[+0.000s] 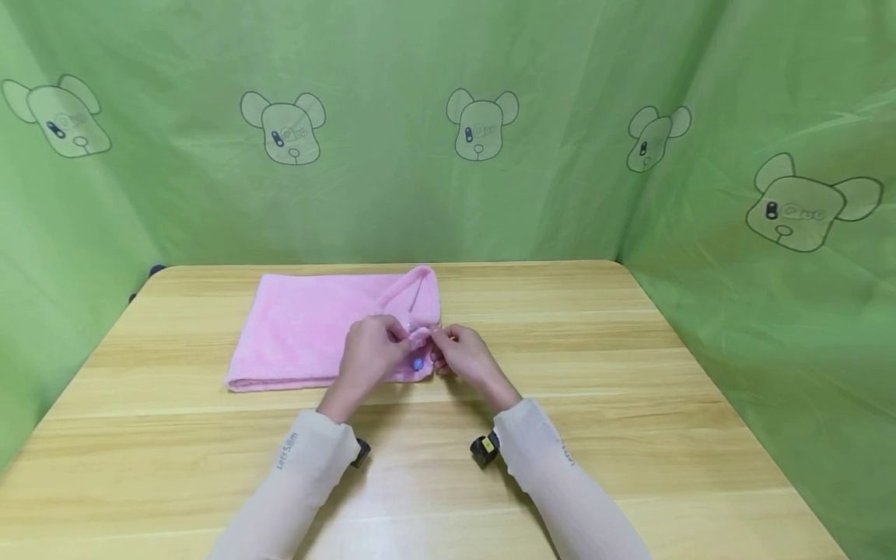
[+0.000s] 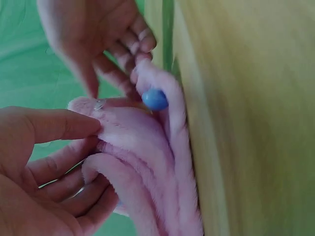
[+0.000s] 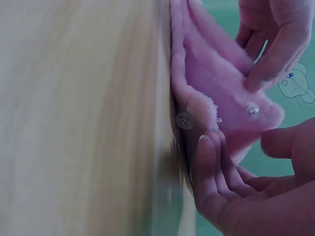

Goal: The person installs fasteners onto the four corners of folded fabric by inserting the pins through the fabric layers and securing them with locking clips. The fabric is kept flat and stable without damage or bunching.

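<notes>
A folded pink fleece cloth lies toward the back of the table, its right end turned up into a loose flap. My left hand pinches the flap's edge between thumb and fingers, fabric layers bunched under it in the left wrist view. A clear round snap sits near the flap's tip; another clear disc shows on the lower layer. Beside it, a round blue button stands out from the fleece. My right hand has fingertips at the lower layer's edge, its thumb held apart near the flap tip.
The wooden table extends around the cloth to its far edge. Green curtains printed with bear heads enclose the back and sides. Dark wrist cameras are strapped at both sleeves.
</notes>
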Available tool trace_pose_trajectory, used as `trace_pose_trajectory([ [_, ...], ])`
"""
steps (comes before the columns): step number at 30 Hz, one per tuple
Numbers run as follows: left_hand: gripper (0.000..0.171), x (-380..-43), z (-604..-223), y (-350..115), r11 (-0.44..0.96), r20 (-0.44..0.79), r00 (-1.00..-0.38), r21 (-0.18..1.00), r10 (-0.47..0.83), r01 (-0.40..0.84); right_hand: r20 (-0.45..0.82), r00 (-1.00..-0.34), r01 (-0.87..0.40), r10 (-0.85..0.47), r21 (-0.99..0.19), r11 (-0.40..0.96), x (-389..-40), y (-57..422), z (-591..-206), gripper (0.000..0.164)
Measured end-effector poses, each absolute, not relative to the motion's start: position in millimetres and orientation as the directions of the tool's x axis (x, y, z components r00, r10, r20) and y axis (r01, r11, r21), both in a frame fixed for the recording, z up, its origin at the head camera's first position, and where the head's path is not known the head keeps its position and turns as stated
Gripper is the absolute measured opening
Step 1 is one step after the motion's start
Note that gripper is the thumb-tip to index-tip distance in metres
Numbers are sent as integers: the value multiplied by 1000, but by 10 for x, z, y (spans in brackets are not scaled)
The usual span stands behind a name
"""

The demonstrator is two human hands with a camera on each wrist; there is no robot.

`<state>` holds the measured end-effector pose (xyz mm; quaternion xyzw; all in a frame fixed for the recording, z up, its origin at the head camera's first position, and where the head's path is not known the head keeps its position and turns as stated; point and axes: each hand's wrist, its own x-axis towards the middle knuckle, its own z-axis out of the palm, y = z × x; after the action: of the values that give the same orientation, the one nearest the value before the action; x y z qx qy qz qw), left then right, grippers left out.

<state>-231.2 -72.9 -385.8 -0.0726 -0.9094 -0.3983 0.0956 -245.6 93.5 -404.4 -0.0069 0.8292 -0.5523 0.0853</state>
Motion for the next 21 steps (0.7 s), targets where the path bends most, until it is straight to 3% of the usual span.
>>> trace_pose_trajectory([
  [4, 12, -2290, -3873, -674, 671, 198, -975, 710, 103, 215, -131, -984, 78, -122, -926, 369, -2468, 941, -4045, 40],
  [10, 11, -2291, -3892, -657, 664, 198, -975, 716, 105, 217, -133, -981, 60, -141, -900, 431, -2466, 965, -4040, 23],
  [13, 9, -2303, -3903, -661, 645, 201, -977, 739, 65, 195, -131, -981, 50, -142, -880, 472, -2462, 978, -4039, 27],
  [21, 37, -2337, -3919, -668, 622, 191, -981, 764, 35, 171, -141, -980, 57, -141, -876, 479, -2450, 990, -4044, 42],
])
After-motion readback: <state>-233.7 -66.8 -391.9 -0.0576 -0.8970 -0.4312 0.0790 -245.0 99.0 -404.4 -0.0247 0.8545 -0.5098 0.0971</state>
